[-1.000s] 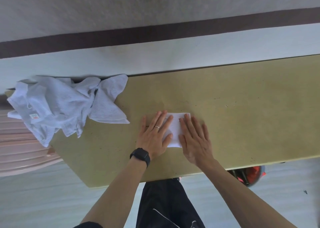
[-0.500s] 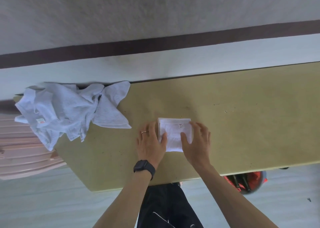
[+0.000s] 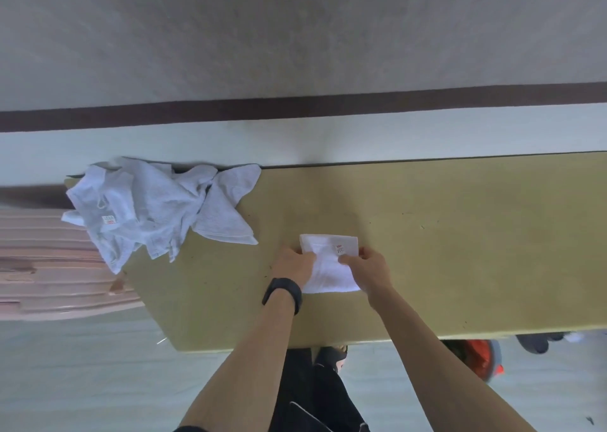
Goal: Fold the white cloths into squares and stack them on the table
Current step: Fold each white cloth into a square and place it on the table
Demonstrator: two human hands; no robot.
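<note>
I'm gripping the folded white cloth with both hands — left hand pinching its left edge, right hand its right — small square, red tag up, lying mid-table.

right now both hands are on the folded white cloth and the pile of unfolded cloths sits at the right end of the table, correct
Not quite. The left hand and right hand do hold the folded white cloth, but the pile of unfolded cloths sits at the left end of the table, not the right. The head view shows it.
</note>
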